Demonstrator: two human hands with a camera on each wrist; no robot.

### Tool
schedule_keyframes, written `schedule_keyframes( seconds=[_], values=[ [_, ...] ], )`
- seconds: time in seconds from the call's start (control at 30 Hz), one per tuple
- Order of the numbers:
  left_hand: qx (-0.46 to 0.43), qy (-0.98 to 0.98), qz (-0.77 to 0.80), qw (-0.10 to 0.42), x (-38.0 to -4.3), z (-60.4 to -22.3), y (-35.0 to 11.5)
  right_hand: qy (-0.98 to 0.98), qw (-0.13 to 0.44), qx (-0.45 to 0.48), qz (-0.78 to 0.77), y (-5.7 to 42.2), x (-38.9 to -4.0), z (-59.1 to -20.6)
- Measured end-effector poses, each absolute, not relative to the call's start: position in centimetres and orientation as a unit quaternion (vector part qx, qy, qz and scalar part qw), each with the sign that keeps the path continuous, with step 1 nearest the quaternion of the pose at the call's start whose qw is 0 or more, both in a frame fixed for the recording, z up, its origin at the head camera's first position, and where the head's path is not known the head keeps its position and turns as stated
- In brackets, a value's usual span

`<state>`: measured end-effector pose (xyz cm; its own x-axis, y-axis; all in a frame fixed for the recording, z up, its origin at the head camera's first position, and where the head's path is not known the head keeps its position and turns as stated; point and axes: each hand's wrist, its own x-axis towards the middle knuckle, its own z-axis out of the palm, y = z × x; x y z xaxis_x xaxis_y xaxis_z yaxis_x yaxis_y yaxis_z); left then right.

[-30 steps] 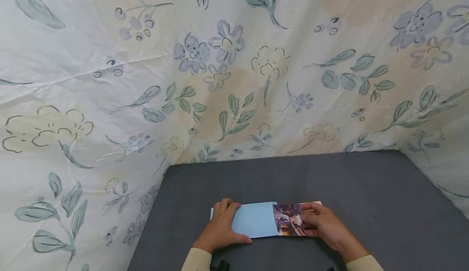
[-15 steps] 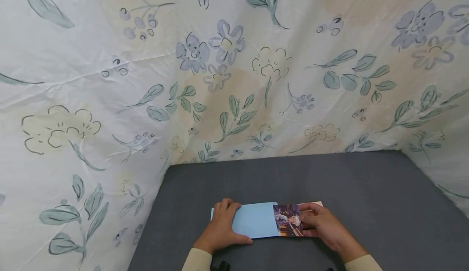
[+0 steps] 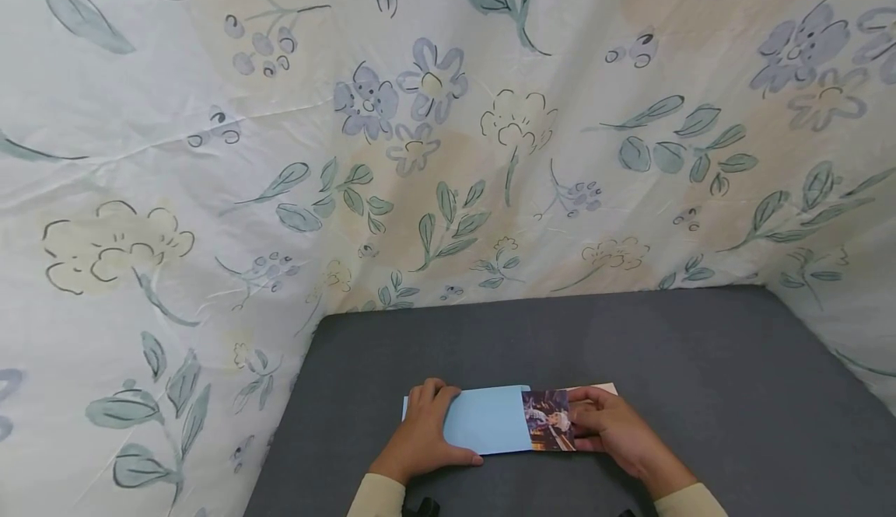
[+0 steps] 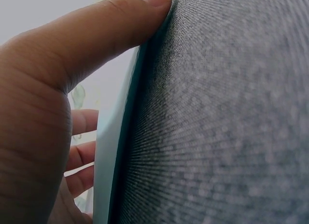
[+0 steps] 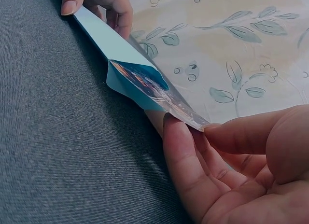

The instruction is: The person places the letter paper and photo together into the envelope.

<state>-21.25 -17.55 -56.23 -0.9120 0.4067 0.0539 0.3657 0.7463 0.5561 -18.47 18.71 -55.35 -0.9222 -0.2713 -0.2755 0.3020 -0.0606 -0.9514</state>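
Note:
A light blue paper envelope lies on the grey surface in the head view. My left hand grips its left part, thumb on the near edge and fingers over the far edge. In the left wrist view the thumb presses along the envelope's edge. A picture card with a dark, colourful print sticks out of the envelope's right opening. My right hand pinches the card's outer end between thumb and fingers. In the right wrist view the envelope's mouth gapes around the card. The card's left part is hidden inside.
The grey table extends behind and to the right of the hands. A pale pinkish paper edge shows behind my right fingers. Floral cloth hangs behind and on both sides of the table.
My right hand has moved slightly left with the card, and less of the card shows outside the envelope. My left hand and the envelope have stayed in place.

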Motion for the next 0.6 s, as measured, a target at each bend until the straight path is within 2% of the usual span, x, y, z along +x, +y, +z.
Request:
schedule_keyframes(
  seconds=[0.6],
  values=[
    [0.197, 0.937, 0.287, 0.037, -20.77, -56.26, -17.30, 0.652, 0.198, 0.005, -0.732, 18.31, -18.43, -55.68]
  ],
)
